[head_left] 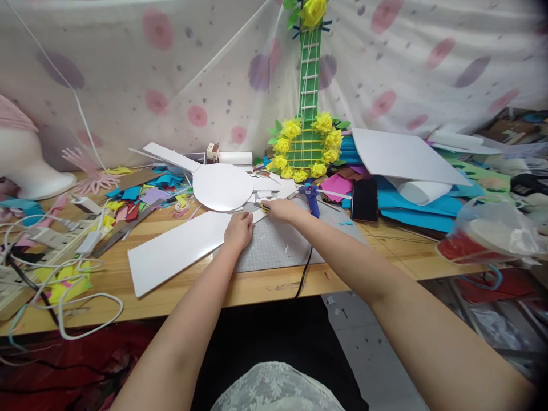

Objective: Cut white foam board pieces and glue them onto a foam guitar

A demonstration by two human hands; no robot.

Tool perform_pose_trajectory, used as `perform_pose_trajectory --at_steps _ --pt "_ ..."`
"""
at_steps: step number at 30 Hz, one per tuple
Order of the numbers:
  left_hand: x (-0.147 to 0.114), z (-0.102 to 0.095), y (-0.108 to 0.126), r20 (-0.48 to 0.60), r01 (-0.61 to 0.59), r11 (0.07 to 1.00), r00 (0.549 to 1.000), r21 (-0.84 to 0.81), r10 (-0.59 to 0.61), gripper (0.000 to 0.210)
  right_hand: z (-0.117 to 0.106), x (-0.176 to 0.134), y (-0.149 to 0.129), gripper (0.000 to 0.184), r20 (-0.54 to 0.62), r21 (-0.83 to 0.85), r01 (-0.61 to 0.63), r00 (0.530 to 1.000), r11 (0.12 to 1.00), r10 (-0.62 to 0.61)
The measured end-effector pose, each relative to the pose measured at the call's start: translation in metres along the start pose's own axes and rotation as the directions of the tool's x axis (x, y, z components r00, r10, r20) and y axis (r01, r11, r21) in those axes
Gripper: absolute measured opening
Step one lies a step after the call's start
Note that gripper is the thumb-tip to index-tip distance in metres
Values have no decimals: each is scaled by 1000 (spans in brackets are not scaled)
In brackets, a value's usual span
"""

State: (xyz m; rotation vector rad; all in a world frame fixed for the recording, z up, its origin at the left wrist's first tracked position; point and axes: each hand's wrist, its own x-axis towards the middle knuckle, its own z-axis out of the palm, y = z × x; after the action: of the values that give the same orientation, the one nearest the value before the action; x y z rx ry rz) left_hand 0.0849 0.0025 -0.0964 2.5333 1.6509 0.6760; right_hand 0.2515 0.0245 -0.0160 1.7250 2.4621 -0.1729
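Note:
My left hand (240,229) rests with bent fingers on the right end of a long white foam board (177,248), pressing it down at the edge of the grey cutting mat (274,248). In my right hand (280,210) is a utility knife (265,208) with a yellow and black handle, held close to the tip of the board; its blade is too small to make out. Just behind the hands lies a white guitar-shaped cutout (222,187) with a round body. White offcuts (268,184) are scattered beside it.
A blue glue gun (311,198) and a black phone (364,200) lie right of my hands. The green paper guitar (309,114) with yellow flowers stands behind. Cables (72,279) and paper scraps crowd the left; blue sheets (411,208) and a bagged red tub (471,242) are right.

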Motion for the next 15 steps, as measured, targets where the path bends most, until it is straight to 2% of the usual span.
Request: perform_pose_trajectory --at_steps 8,15 --pt "0 2 3 -19 12 999 1000 43 -11 25 8 -31 13 46 49 -68 4 999 998 -1" --pt "2 2 3 -48 47 996 998 76 -43 26 2 -68 22 45 137 -65 -10 990 998 19"
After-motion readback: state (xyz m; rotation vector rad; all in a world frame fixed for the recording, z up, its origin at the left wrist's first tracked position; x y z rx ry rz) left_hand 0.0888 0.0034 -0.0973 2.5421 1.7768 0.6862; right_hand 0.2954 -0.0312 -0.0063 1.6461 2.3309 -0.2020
